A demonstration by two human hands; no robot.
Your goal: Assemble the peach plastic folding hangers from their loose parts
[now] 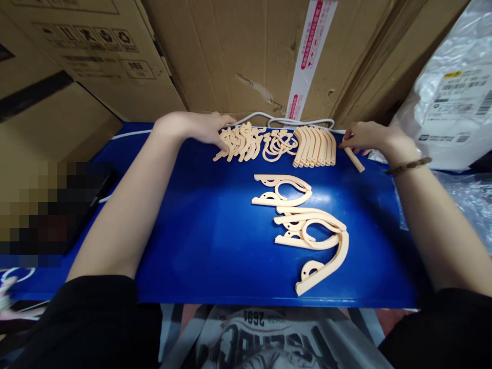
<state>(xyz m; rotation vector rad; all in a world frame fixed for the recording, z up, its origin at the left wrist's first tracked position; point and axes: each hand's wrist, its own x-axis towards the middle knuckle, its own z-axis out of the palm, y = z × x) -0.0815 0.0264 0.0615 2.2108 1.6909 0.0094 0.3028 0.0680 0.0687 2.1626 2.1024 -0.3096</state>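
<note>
Fingers of the left hand [202,129] were parted over the left end of a pile of small, wavy, cream-coloured pieces [243,143], touching it; whether they gripped one, I could not tell. Next came thin, looped cream pieces [273,147], then a neat row of curved cream bars [315,147]. Right of this row, the right hand [368,137] pinched the far end of a single slim cream bar [354,159]. In my judgement, a light pinch suited this bar, kept apart from the row so as not to push it. Wavy pieces overlapped and could catch, so one at a time seemed safer.

At the far left stood a printed brown cardboard box [96,56]. A taller plain cardboard box [230,46] and a white cable [300,123] limited the reach behind the pieces. Nearer, arched cream bars with rings [326,243] occupied the glossy blue tabletop [207,261]. A crumpled, translucent plastic bag [434,128] crowded the right hand.
</note>
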